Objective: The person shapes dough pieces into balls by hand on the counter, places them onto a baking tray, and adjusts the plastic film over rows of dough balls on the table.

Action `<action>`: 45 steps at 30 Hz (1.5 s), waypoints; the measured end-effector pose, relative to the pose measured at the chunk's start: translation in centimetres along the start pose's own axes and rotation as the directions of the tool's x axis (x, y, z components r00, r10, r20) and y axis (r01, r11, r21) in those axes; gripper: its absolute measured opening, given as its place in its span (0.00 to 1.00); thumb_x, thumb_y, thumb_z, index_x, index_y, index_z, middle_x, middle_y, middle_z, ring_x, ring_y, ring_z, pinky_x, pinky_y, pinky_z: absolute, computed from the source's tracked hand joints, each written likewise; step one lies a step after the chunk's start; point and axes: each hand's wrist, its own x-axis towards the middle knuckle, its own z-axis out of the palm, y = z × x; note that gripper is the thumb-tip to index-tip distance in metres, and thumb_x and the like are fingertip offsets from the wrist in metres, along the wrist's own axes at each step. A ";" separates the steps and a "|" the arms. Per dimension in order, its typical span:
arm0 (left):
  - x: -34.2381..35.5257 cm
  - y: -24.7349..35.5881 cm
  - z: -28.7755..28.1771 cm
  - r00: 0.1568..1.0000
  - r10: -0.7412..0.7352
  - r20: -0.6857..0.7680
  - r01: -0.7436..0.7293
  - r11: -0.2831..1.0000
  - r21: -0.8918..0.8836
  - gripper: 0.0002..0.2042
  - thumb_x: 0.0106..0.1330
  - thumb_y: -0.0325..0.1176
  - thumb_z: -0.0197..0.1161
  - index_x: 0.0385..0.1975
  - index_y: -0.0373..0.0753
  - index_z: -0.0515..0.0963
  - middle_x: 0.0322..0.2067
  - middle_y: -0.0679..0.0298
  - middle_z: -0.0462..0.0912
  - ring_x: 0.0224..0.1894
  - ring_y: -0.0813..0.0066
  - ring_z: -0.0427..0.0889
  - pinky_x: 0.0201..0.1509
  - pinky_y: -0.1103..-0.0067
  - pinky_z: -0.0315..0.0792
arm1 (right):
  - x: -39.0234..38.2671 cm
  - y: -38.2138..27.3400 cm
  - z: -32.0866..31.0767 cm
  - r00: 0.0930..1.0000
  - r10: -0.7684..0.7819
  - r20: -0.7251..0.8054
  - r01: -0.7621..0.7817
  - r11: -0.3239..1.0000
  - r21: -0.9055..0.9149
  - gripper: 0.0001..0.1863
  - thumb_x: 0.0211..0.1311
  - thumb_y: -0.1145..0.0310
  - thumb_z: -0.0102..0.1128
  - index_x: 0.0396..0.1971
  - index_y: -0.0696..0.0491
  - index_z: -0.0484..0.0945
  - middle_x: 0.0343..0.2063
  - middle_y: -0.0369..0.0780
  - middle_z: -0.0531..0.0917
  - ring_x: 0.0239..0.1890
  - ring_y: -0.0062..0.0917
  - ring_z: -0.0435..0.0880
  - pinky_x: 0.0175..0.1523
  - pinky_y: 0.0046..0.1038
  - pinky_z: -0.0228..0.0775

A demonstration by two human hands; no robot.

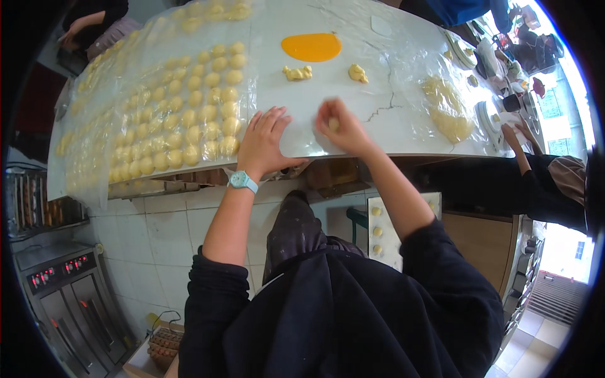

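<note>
My left hand [265,142] rests on the white worktop [293,107] at its front edge, fingers spread, beside rows of pale yellow dough balls [213,80] under clear plastic. My right hand [340,126], slightly blurred, curls around a small pale dough ball [333,124] on the worktop to the right of my left hand. Beyond my hands lie two irregular lumps of dough, one at left [296,73], one at right [358,74], and farther back an orange flat scraper [311,46].
Plastic-covered dough [447,110] lies right of my hands, near scales [488,123]. Co-workers' hands [513,135] work at the right; another person [88,25] stands top left. Below are a tray with dough balls [394,258] and a steel oven [69,315] at lower left.
</note>
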 end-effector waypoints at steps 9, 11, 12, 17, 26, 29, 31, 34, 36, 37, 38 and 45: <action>1.1 0.9 -0.1 1.000 0.022 0.007 -0.022 1.000 -0.022 0.41 0.36 0.58 0.72 0.50 0.40 0.70 0.56 0.61 0.67 0.61 0.65 0.63 0.67 0.64 0.53 | 4.0 2.7 -1.6 0.973 -0.083 -0.216 0.012 0.951 -0.309 0.09 0.53 0.74 0.55 0.35 0.55 0.69 0.30 0.45 0.76 0.34 0.40 0.75 0.41 0.36 0.67; 0.1 0.2 0.0 1.000 0.007 0.004 -0.007 1.000 -0.007 0.41 0.35 0.58 0.72 0.50 0.40 0.70 0.56 0.61 0.68 0.61 0.65 0.64 0.67 0.64 0.53 | 1.2 0.3 0.9 0.993 -0.052 -0.104 0.021 0.960 -0.281 0.09 0.53 0.74 0.55 0.34 0.55 0.68 0.30 0.45 0.76 0.34 0.40 0.75 0.41 0.36 0.67; -0.1 -0.1 -0.1 1.000 0.014 0.000 -0.014 1.000 -0.006 0.41 0.35 0.58 0.72 0.50 0.40 0.70 0.56 0.61 0.68 0.61 0.65 0.64 0.67 0.63 0.54 | -0.3 0.2 0.9 0.992 -0.059 -0.108 0.027 0.962 -0.273 0.09 0.53 0.74 0.55 0.34 0.55 0.68 0.30 0.45 0.76 0.34 0.40 0.75 0.41 0.36 0.67; 0.7 0.9 -0.6 1.000 0.016 0.019 -0.015 0.999 -0.037 0.41 0.34 0.59 0.72 0.49 0.40 0.71 0.56 0.61 0.68 0.62 0.64 0.63 0.66 0.63 0.54 | 0.0 3.1 -4.1 0.958 -0.142 -0.251 -0.012 0.850 -0.526 0.08 0.53 0.74 0.55 0.32 0.55 0.67 0.28 0.45 0.74 0.35 0.41 0.73 0.43 0.35 0.66; 0.7 0.4 -0.6 0.999 0.036 0.017 -0.036 0.999 0.038 0.42 0.35 0.61 0.71 0.50 0.40 0.71 0.56 0.59 0.68 0.61 0.64 0.64 0.66 0.64 0.53 | -3.8 0.1 -1.4 0.833 -0.099 -0.545 -0.061 0.961 -0.269 0.23 0.51 0.72 0.63 0.48 0.55 0.70 0.36 0.41 0.77 0.40 0.31 0.78 0.50 0.28 0.69; 1.4 1.2 -0.1 0.994 0.104 0.017 -0.105 0.994 0.043 0.42 0.35 0.60 0.72 0.49 0.39 0.71 0.55 0.58 0.69 0.60 0.61 0.65 0.65 0.63 0.55 | -4.2 0.4 -3.5 0.951 0.140 -0.276 -0.179 0.976 -0.121 0.26 0.48 0.72 0.63 0.50 0.54 0.69 0.40 0.46 0.76 0.44 0.37 0.76 0.51 0.31 0.69; 1.6 1.3 0.7 0.992 0.124 0.015 -0.124 0.991 0.046 0.41 0.35 0.57 0.73 0.49 0.38 0.71 0.54 0.56 0.70 0.59 0.59 0.66 0.64 0.63 0.58 | -5.5 0.1 -3.6 0.932 0.098 -0.349 -0.114 0.993 -0.025 0.24 0.50 0.72 0.62 0.50 0.54 0.70 0.36 0.44 0.78 0.39 0.34 0.78 0.46 0.29 0.71; 0.6 0.0 0.2 0.991 0.127 0.046 -0.129 0.990 0.060 0.39 0.36 0.52 0.75 0.48 0.37 0.70 0.54 0.54 0.70 0.58 0.55 0.67 0.61 0.64 0.61 | -12.2 -3.1 -2.2 0.934 0.304 -0.186 -0.246 0.928 0.281 0.22 0.55 0.69 0.61 0.51 0.54 0.70 0.37 0.36 0.79 0.40 0.19 0.77 0.46 0.24 0.71; 0.7 0.5 0.0 0.990 0.134 0.035 -0.137 0.988 0.074 0.38 0.36 0.49 0.76 0.48 0.37 0.70 0.54 0.53 0.70 0.57 0.54 0.68 0.59 0.65 0.63 | -19.1 -1.1 -0.5 0.934 0.342 -0.103 -0.275 0.872 0.404 0.22 0.57 0.68 0.59 0.53 0.55 0.69 0.45 0.36 0.76 0.46 0.18 0.74 0.51 0.24 0.68; 1.0 1.0 0.2 0.988 0.148 0.043 -0.151 0.986 0.068 0.37 0.37 0.48 0.76 0.49 0.37 0.70 0.55 0.53 0.70 0.57 0.54 0.68 0.59 0.65 0.63 | -23.6 1.4 0.8 0.860 0.509 -0.019 -0.445 0.769 0.460 0.21 0.58 0.66 0.58 0.52 0.55 0.71 0.44 0.36 0.78 0.47 0.21 0.75 0.53 0.25 0.67; 1.1 0.9 0.3 0.988 0.148 0.051 -0.151 0.986 0.072 0.37 0.38 0.47 0.76 0.49 0.37 0.69 0.55 0.53 0.69 0.57 0.54 0.68 0.59 0.65 0.64 | -27.7 2.6 0.7 0.739 0.668 0.086 -0.631 0.642 0.434 0.20 0.58 0.64 0.57 0.49 0.56 0.73 0.43 0.37 0.79 0.47 0.23 0.76 0.52 0.25 0.68; 1.3 1.1 0.5 0.975 0.190 0.112 -0.201 0.975 0.095 0.37 0.41 0.45 0.75 0.52 0.36 0.67 0.56 0.54 0.68 0.59 0.54 0.66 0.61 0.64 0.62 | -46.5 11.9 1.6 -0.078 0.855 -0.513 -0.710 0.314 0.631 0.20 0.47 0.67 0.61 0.44 0.56 0.78 0.35 0.43 0.82 0.34 0.26 0.81 0.42 0.27 0.72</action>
